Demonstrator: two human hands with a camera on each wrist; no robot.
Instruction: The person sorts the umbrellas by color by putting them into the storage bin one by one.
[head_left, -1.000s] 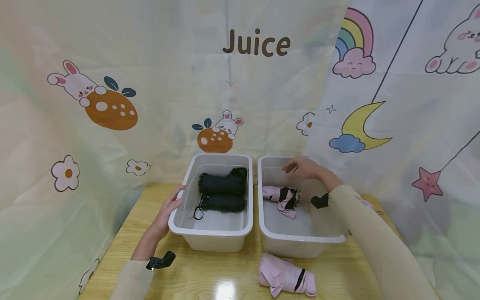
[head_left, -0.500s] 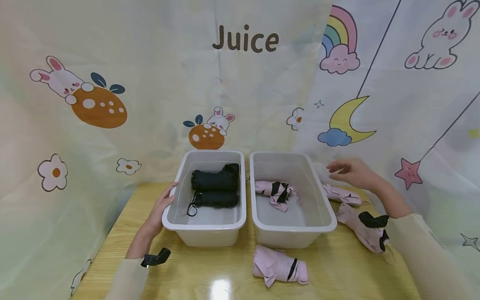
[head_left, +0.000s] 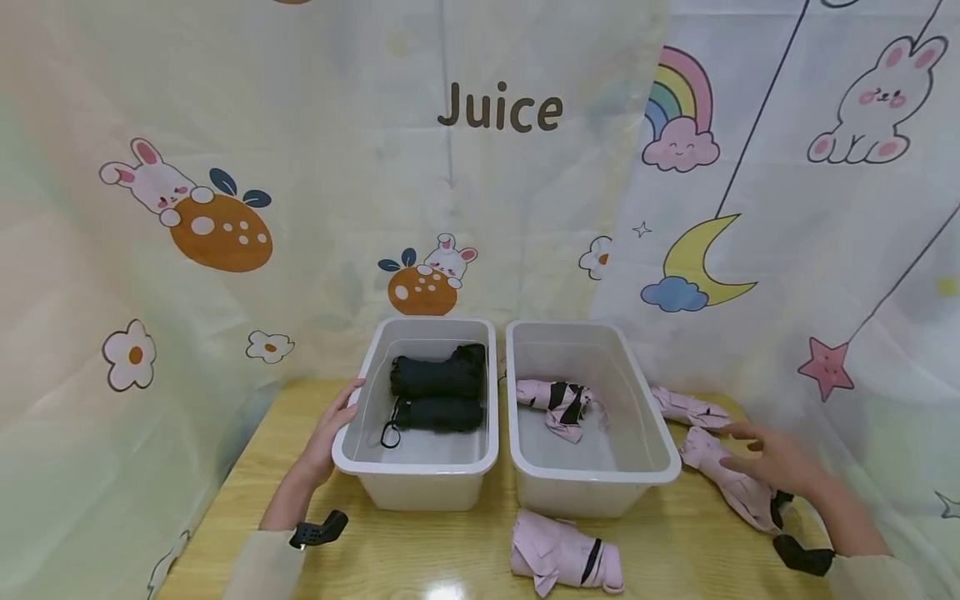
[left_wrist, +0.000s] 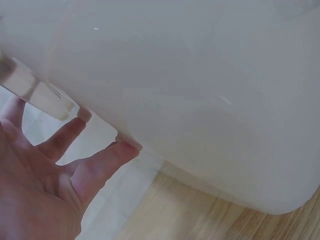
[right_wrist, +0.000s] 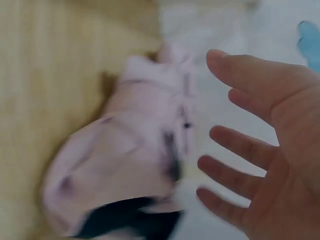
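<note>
I have the outer pink bundle (head_left: 738,493) on the wooden table (head_left: 405,550) at 4 o'clock from the right bin (head_left: 596,477), lying aslant. The right hand (head_left: 783,458) hovers over it, covering part of it in my head view. My right wrist view, where the bundle is blurred, shows more: all 5 digits spread wide, holding nothing, with a gap between their tips and the bundle, and a dark patch across the bundle's lower end.

At 3 o'clock from the right bin lies the rear pink bundle (head_left: 692,408), partly hidden by the bin; at 6 o'clock, the front pink bundle (head_left: 566,554) with its black strip. Inside, toward 9 o'clock, I see the pink-and-black bundle (head_left: 538,393).

The left bin (head_left: 416,469) stands at 9 o'clock from the right bin, just beside it. The left hand (head_left: 322,437) touches its 9 o'clock rim with fingers extended and loosely spread, gripping nothing. My left wrist view brings those fingertips up close against the bin's edge but leaves out its contents; only my head view gives me the 2 dark bundles (head_left: 437,377), lying side by side, with a cord loop (head_left: 383,435) at their 8 o'clock end. Behind the 2 bins hangs the printed cloth (head_left: 337,208).
</note>
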